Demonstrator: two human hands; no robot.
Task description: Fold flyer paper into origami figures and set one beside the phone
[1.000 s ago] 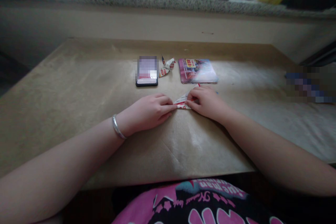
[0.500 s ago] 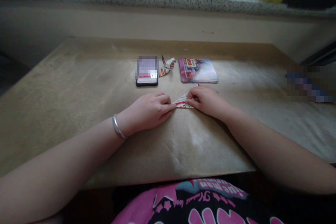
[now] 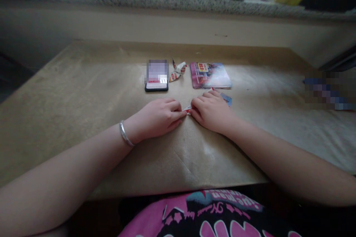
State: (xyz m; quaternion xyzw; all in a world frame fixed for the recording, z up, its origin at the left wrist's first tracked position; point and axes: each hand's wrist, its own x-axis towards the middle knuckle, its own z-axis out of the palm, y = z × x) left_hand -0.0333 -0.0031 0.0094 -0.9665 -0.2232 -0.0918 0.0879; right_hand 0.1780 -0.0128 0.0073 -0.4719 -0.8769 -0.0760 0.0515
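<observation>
A small piece of folded printed paper [image 3: 188, 110], white and red, lies flat on the table between my hands. My left hand [image 3: 160, 117], with a silver bangle at the wrist, holds the paper's pointed left tip down with its fingertips. Over most of the paper lies my right hand [image 3: 210, 113], its fingers curled and pressing on it close to the left fingertips. A red-white edge pokes out above the right hand, and a blue printed part shows at its far side. The middle of the paper is hidden under the right hand.
Behind the hands are a phone [image 3: 156, 76], a folded paper bird [image 3: 178, 72] and a stack of glossy printed sheets [image 3: 210, 75]. A blurred bluish item [image 3: 328, 92] lies at the table's right. Jars and other goods stand on the stone windowsill [image 3: 155, 3].
My right hand has slid left along the paper toward my left fingertips, covering more of it and baring the blue part at the right. My left hand has stayed in place.
</observation>
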